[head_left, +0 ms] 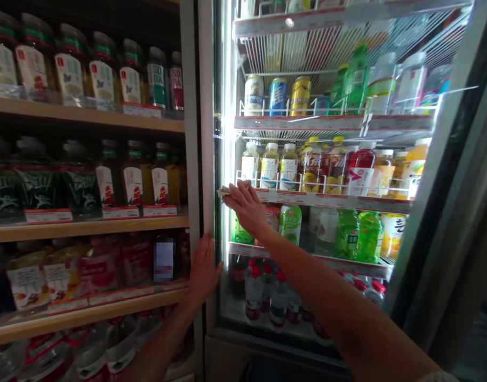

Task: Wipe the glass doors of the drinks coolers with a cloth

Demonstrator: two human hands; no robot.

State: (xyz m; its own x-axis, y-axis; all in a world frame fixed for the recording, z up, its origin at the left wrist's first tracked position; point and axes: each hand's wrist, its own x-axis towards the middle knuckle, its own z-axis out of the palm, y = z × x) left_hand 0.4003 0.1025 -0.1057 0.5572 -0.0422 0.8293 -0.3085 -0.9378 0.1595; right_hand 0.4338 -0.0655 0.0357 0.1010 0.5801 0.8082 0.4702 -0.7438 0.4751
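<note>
Right hand (245, 204): grip closed on small pale cloth (224, 191), pressed against lit white cooler frame (206, 159); left hand (203, 268): open flat on frame, below the right; bottled drinks (289, 167) inside cooler.

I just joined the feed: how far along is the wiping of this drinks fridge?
Done: the fridge door is swung open. In hand: the right hand presses a cloth against the lit inner frame at middle-shelf height, while the left hand lies flat on the outer frame lower down. Which parts are already wiped cannot be told.
</note>
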